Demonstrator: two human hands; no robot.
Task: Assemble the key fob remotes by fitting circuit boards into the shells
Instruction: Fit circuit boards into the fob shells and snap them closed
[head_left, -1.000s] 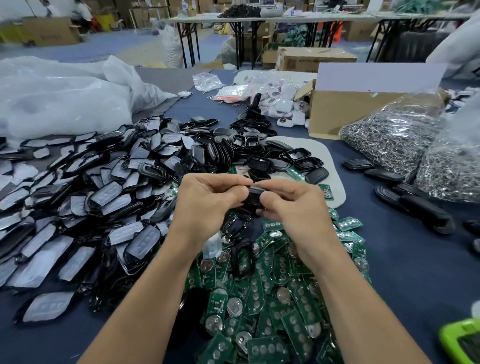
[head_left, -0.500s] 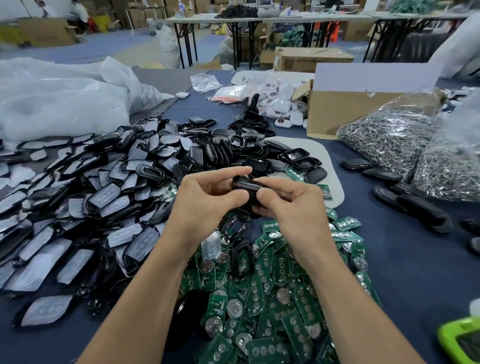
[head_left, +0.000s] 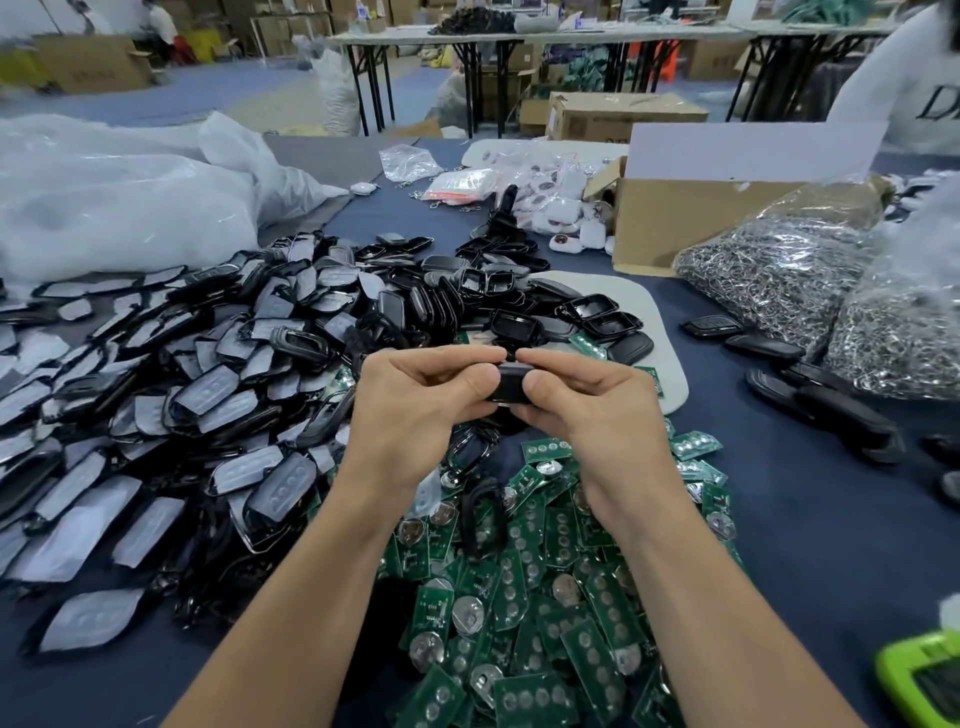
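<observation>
Nearest the wearer, on the blue counter (head_left: 831, 519), lies a heap of green circuit boards (head_left: 524, 603), many overlapping, several with coin cells fitted.

Above that heap, the left hand (head_left: 415, 405) and right hand (head_left: 587, 410) meet around one black key fob shell (head_left: 511, 383). Each hand pinches an end of it between thumb and curled fingers, clear of the counter. Whether a board already sits inside is hidden by the fingers.

To the left and beyond are loose shells (head_left: 208, 395) in a wide pile, with open black halves on a white mat (head_left: 662, 332). Farther right stand a cardboard box (head_left: 675, 223) and bags of metal rings (head_left: 779, 275).

Risk assessment: if the board is seated crooked, squeezing the halves together would likely trap an edge or leave the seam gapped. Uneven thumb pressure could spring the shell free, dropping it into the boards below and scattering them.
</observation>
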